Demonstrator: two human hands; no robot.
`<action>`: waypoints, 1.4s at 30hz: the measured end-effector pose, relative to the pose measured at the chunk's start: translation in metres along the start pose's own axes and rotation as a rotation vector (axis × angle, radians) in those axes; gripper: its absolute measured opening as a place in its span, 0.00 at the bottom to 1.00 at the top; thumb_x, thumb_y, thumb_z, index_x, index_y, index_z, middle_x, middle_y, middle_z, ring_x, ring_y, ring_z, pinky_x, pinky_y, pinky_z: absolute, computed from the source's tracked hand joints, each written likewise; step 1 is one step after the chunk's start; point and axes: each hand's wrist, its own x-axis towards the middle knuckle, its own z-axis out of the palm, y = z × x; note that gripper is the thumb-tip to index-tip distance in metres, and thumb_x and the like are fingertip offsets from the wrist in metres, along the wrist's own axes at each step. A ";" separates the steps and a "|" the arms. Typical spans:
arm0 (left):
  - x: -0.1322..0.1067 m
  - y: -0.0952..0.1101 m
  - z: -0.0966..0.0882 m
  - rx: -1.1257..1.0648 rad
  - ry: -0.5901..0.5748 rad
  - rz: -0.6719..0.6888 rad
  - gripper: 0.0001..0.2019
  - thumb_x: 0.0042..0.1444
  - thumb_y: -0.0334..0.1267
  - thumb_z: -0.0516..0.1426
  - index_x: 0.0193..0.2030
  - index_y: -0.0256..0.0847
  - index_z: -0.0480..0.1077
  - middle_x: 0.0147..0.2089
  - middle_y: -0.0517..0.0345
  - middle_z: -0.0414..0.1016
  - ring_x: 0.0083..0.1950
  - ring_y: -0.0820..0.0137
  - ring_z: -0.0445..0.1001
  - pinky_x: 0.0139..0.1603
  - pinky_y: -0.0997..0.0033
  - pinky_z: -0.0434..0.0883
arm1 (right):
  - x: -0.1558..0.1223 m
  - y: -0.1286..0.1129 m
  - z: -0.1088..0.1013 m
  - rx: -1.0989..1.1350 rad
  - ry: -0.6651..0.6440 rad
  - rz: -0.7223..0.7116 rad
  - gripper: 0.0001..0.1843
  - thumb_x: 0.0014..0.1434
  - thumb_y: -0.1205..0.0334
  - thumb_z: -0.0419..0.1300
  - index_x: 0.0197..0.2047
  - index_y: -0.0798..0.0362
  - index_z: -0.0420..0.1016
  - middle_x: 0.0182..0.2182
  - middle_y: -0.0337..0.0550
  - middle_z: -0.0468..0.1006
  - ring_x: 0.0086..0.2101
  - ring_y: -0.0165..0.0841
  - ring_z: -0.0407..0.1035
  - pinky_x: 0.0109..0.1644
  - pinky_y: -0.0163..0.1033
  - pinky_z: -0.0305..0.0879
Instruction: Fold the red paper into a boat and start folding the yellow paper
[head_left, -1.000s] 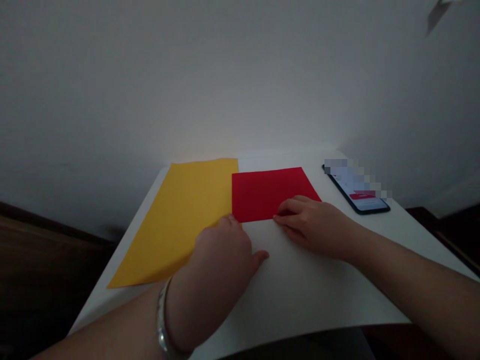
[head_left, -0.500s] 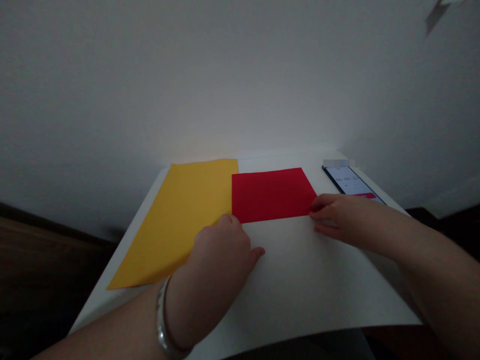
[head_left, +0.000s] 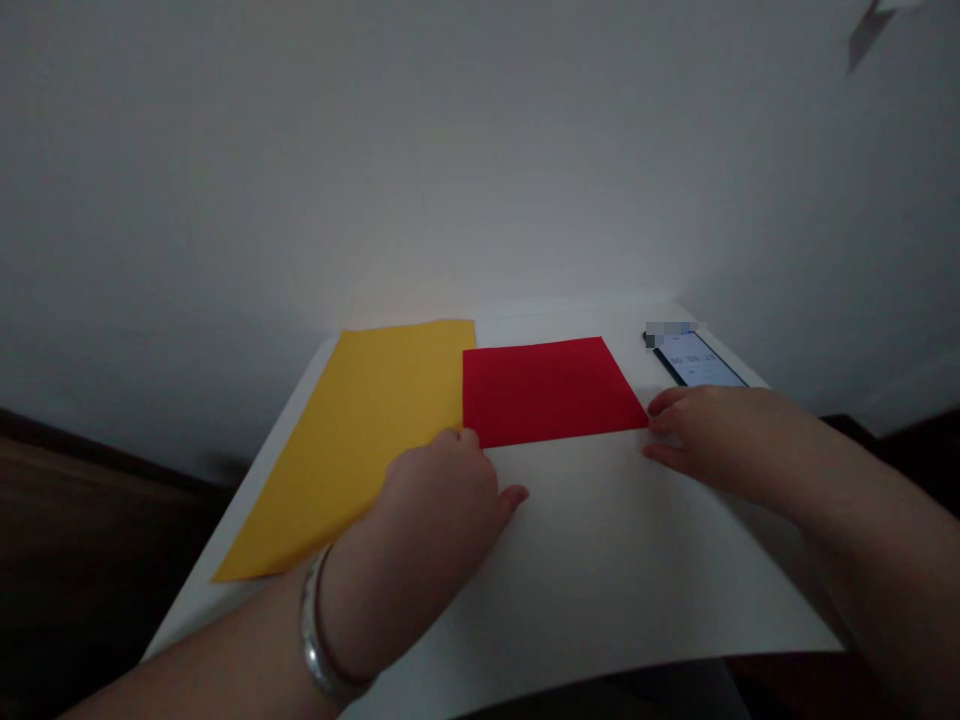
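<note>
A red sheet of paper [head_left: 547,390] lies flat, its left edge beside or over the edge of a larger yellow sheet of paper [head_left: 367,420]. My left hand [head_left: 442,500] rests at the red sheet's near left corner, over the yellow sheet's near right part. Its fingertips are bent down and partly hidden, while the thumb sticks out apart. My right hand [head_left: 697,425] is just off the red sheet's near right corner, with thumb and fingers spread. Nothing shows between its fingers.
Both sheets lie on a white table [head_left: 600,560] pushed against a pale wall [head_left: 480,160]. A phone with a timer on its screen [head_left: 697,360] lies at the back right, partly covered by my right hand. Brown wood [head_left: 67,500] stands left of the table.
My right hand has slid a little to the right, uncovering the red sheet's near right corner and covering more of the phone. My left hand and both sheets stay nearly in place.
</note>
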 end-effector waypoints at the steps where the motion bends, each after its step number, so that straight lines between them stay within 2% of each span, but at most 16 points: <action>1: 0.001 -0.001 0.000 0.013 0.014 0.015 0.22 0.62 0.50 0.50 0.34 0.35 0.76 0.33 0.46 0.74 0.32 0.58 0.76 0.26 0.62 0.71 | 0.001 -0.002 -0.003 -0.041 -0.053 0.035 0.17 0.54 0.47 0.56 0.32 0.49 0.79 0.29 0.51 0.79 0.28 0.47 0.74 0.29 0.49 0.66; 3: 0.003 -0.003 -0.002 0.035 0.018 0.043 0.23 0.63 0.51 0.49 0.32 0.35 0.76 0.32 0.46 0.74 0.31 0.58 0.75 0.26 0.63 0.70 | 0.004 -0.007 -0.008 -0.071 -0.070 0.068 0.22 0.58 0.44 0.50 0.36 0.50 0.79 0.34 0.53 0.80 0.33 0.50 0.75 0.32 0.52 0.67; 5: 0.007 -0.006 -0.004 0.052 0.001 0.050 0.24 0.64 0.51 0.48 0.30 0.35 0.76 0.30 0.47 0.74 0.31 0.58 0.76 0.25 0.64 0.69 | 0.009 -0.011 -0.007 -0.032 0.039 0.031 0.24 0.60 0.45 0.48 0.45 0.50 0.78 0.44 0.53 0.79 0.42 0.50 0.74 0.39 0.52 0.69; 7: 0.011 -0.009 -0.006 0.064 0.014 0.055 0.23 0.65 0.48 0.47 0.30 0.35 0.75 0.31 0.47 0.75 0.32 0.58 0.76 0.25 0.66 0.69 | 0.016 -0.015 0.000 0.020 0.169 -0.055 0.29 0.61 0.46 0.47 0.57 0.55 0.71 0.55 0.54 0.73 0.51 0.48 0.69 0.50 0.51 0.68; 9: 0.017 -0.013 -0.003 0.061 0.062 0.069 0.21 0.65 0.46 0.48 0.31 0.36 0.75 0.32 0.47 0.75 0.33 0.58 0.76 0.27 0.64 0.70 | 0.023 -0.018 0.012 0.042 0.220 -0.064 0.38 0.60 0.43 0.48 0.64 0.63 0.62 0.60 0.59 0.68 0.57 0.48 0.63 0.59 0.50 0.62; 12: 0.025 -0.021 0.007 -0.002 0.175 0.035 0.19 0.61 0.51 0.52 0.37 0.35 0.74 0.36 0.47 0.76 0.38 0.57 0.76 0.34 0.61 0.72 | 0.030 -0.021 0.027 0.048 0.157 -0.087 0.45 0.60 0.38 0.45 0.66 0.69 0.57 0.64 0.63 0.61 0.62 0.49 0.55 0.65 0.49 0.53; 14: 0.031 -0.026 0.017 -0.084 0.269 0.078 0.21 0.59 0.52 0.55 0.47 0.34 0.72 0.48 0.44 0.75 0.49 0.57 0.73 0.46 0.60 0.72 | 0.032 -0.021 0.032 0.043 0.130 -0.094 0.47 0.59 0.34 0.44 0.66 0.67 0.58 0.65 0.63 0.59 0.64 0.50 0.53 0.65 0.52 0.52; 15: 0.034 -0.028 0.021 -0.129 0.298 0.127 0.23 0.60 0.52 0.55 0.52 0.34 0.70 0.55 0.43 0.72 0.56 0.57 0.70 0.54 0.60 0.69 | 0.032 -0.021 0.033 0.043 0.120 -0.096 0.49 0.58 0.32 0.43 0.66 0.67 0.59 0.65 0.64 0.58 0.64 0.51 0.52 0.65 0.53 0.53; 17: 0.038 -0.030 0.027 -0.190 0.291 0.172 0.26 0.61 0.52 0.53 0.59 0.35 0.66 0.61 0.45 0.68 0.60 0.57 0.67 0.59 0.59 0.65 | 0.031 -0.020 0.032 0.047 0.109 -0.103 0.53 0.55 0.28 0.44 0.66 0.66 0.59 0.64 0.65 0.59 0.64 0.53 0.51 0.65 0.54 0.52; 19: 0.041 -0.030 0.029 -0.205 0.259 0.183 0.25 0.63 0.51 0.51 0.59 0.36 0.66 0.60 0.46 0.69 0.59 0.57 0.68 0.58 0.58 0.66 | 0.028 -0.020 0.029 0.053 0.104 -0.113 0.55 0.52 0.25 0.44 0.67 0.63 0.58 0.65 0.63 0.59 0.64 0.54 0.50 0.65 0.55 0.51; 26: 0.042 -0.027 0.030 -0.193 0.281 0.178 0.26 0.63 0.51 0.50 0.61 0.35 0.66 0.58 0.44 0.70 0.56 0.56 0.69 0.57 0.56 0.67 | 0.020 -0.030 0.020 0.106 0.041 -0.173 0.49 0.56 0.31 0.48 0.68 0.59 0.57 0.66 0.61 0.56 0.63 0.52 0.54 0.63 0.53 0.56; 31: 0.045 -0.025 0.034 -0.210 0.300 0.205 0.22 0.66 0.44 0.47 0.63 0.37 0.65 0.63 0.44 0.67 0.62 0.57 0.65 0.63 0.55 0.62 | 0.013 -0.042 0.010 -0.008 0.074 -0.188 0.39 0.61 0.38 0.46 0.64 0.58 0.64 0.58 0.64 0.68 0.56 0.53 0.65 0.53 0.54 0.66; 34: 0.046 -0.022 0.033 -0.258 0.284 0.272 0.23 0.66 0.47 0.48 0.63 0.40 0.64 0.64 0.46 0.66 0.64 0.56 0.63 0.64 0.54 0.60 | 0.007 -0.050 0.004 -0.071 0.083 -0.192 0.35 0.62 0.39 0.46 0.59 0.55 0.70 0.50 0.61 0.76 0.47 0.52 0.72 0.43 0.52 0.71; 37: 0.048 -0.022 0.032 -0.317 0.265 0.284 0.28 0.61 0.54 0.52 0.64 0.42 0.63 0.64 0.46 0.65 0.64 0.54 0.61 0.65 0.52 0.59 | -0.001 -0.058 -0.002 -0.043 0.095 -0.274 0.29 0.63 0.43 0.47 0.56 0.52 0.73 0.45 0.57 0.79 0.42 0.47 0.74 0.38 0.48 0.71; 42: 0.053 -0.025 0.034 -0.427 0.261 0.262 0.26 0.60 0.53 0.55 0.62 0.46 0.66 0.64 0.50 0.65 0.63 0.58 0.61 0.65 0.54 0.58 | -0.009 -0.068 -0.010 0.005 0.115 -0.372 0.25 0.62 0.49 0.51 0.57 0.51 0.71 0.44 0.52 0.80 0.39 0.43 0.74 0.37 0.46 0.70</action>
